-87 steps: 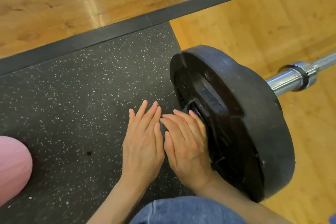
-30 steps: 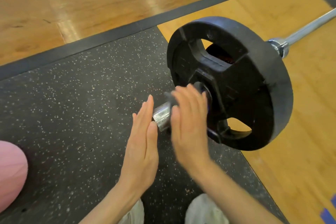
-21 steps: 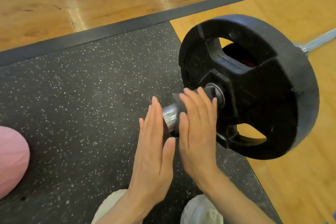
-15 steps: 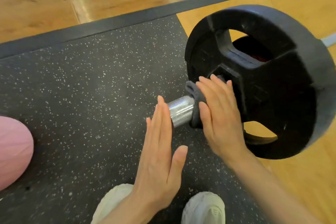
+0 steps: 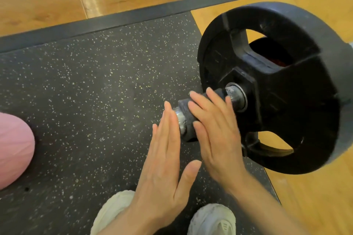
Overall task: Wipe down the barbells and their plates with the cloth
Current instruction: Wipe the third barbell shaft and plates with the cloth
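A black weight plate (image 5: 277,19) with grip holes stands on the barbell's chrome sleeve (image 5: 234,92), which sticks out toward me. A dark grey cloth (image 5: 183,106) is wrapped round the sleeve near its end. My right hand (image 5: 215,135) lies over the cloth with fingers laid fairly straight, pressing it onto the sleeve, and looks motion-blurred. My left hand (image 5: 164,158) is flat with straight fingers, its palm side against the sleeve's end. The rest of the bar is hidden behind the plate.
The plate's end sits over a black speckled rubber mat (image 5: 86,91) bordered by a dark strip, with wooden floor beyond and to the right. A pink rounded object (image 5: 13,149) lies at the left edge. My two pale shoes (image 5: 212,217) are at the bottom.
My right hand has slid the cloth back along the sleeve from the plate's hub toward the sleeve's end. My left hand stays flat at the end.
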Tool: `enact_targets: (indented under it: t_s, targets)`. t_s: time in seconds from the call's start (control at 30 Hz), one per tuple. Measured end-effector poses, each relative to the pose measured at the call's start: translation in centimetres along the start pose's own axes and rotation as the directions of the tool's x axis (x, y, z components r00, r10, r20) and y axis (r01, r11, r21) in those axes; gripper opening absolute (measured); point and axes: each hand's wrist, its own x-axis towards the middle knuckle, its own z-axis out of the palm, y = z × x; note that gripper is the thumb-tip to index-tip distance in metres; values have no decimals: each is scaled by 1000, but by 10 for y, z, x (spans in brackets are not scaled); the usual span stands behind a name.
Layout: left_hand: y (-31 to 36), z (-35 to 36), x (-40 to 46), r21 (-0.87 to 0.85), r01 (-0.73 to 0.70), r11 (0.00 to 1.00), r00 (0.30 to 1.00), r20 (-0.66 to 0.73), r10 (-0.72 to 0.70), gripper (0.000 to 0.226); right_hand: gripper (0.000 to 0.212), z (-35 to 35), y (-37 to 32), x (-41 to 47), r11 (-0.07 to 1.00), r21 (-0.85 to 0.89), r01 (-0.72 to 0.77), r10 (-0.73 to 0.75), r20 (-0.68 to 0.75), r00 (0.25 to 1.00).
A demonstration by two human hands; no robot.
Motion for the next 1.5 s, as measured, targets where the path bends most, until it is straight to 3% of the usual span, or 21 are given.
enact_targets:
  t_s: [0.13, 0.33, 0.47, 0.57, 0.67, 0.77, 0.8, 0.93, 1.07, 1.1, 1.23, 1.37, 1.5]
  targets:
    - [0, -3, 5, 57, 17, 998, 1000, 25, -18, 82, 38, 8, 9, 41, 978, -189, 89, -105, -81, 991]
    - [-3, -6, 25, 23, 43, 999, 999, -17, -42, 84, 45, 11, 35, 67, 961, -193, 196, -232, -182, 956]
    - [-4, -12, 40, 40, 84, 996, 995, -52, -82, 86, 47, 16, 45, 85, 960, -234, 156, -211, -232, 949]
    - [-6, -16, 51, 31, 103, 994, 992, -80, -100, 89, 40, 22, 28, 98, 964, -263, 38, -107, -253, 961]
    - [-10, -21, 61, -48, 144, 988, 982, -113, -149, 91, 23, 49, -3, 84, 980, -185, 68, -103, -185, 977]
    - [-17, -29, 57, -27, 128, 991, 987, -90, -130, 83, 40, 34, 17, 91, 937, -229, 266, -282, -39, 959]
    - [-18, -31, 55, -6, 110, 994, 990, -83, -111, 79, 45, 25, 31, 99, 934, -242, 262, -274, -15, 962]
    - [-17, -36, 58, -25, 102, 994, 991, -79, -104, 72, 42, 32, 17, 103, 983, -185, -24, 1, -121, 993]
    - [-22, -36, 63, -19, 102, 995, 991, -84, -103, 71, 47, 38, 22, 103, 943, -218, 253, -257, 8, 966]
    - [-24, -38, 62, -6, 96, 995, 992, -79, -96, 73, 47, 29, 34, 109, 945, -229, 234, -239, 5, 971]
    - [-20, -38, 65, -23, 90, 996, 994, -67, -91, 75, 42, 35, 10, 104, 978, -185, -100, 78, -124, 989]
    - [-23, -37, 62, -26, 85, 996, 994, -70, -87, 76, 42, 31, 20, 101, 970, -183, 159, -156, 31, 987]
    - [-18, -38, 66, -48, 81, 996, 991, -107, -86, 79, 39, 26, 12, 102, 977, -159, -140, 124, -109, 986]
